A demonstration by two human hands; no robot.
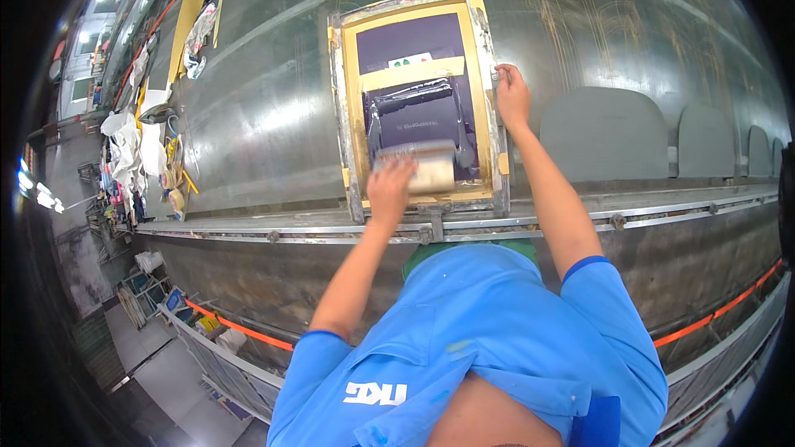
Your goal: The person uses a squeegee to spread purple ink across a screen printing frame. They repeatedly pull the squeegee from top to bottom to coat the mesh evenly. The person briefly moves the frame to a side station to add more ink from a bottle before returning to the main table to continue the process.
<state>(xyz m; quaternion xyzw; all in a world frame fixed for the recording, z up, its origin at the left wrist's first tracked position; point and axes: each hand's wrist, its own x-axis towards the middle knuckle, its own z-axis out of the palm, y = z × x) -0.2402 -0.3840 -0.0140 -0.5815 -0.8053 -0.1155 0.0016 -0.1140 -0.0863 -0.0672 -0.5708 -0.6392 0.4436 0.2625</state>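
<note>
A screen-printing frame (342, 108) lies flat on the long table in front of me, its wooden sides worn and edged inside with yellow tape. Its dark purple mesh (406, 41) is crossed by a strip of yellow tape (412, 74). Glossy dark ink (411, 97) streaks the mesh below that strip. My left hand (392, 188) is closed round the left end of a squeegee (432, 172), tilted on the near part of the mesh and blurred by motion. At the frame's right side, my right hand (512, 93) rests with its fingertips curled on the edge; what they grip is too small to tell.
Flat grey rounded pieces (606, 134) lie in a row on the table (257, 116) to the right. A metal rail (331, 233) runs along the near edge. Crumpled cloths (128, 149) and a yellow board (192, 12) are at the left.
</note>
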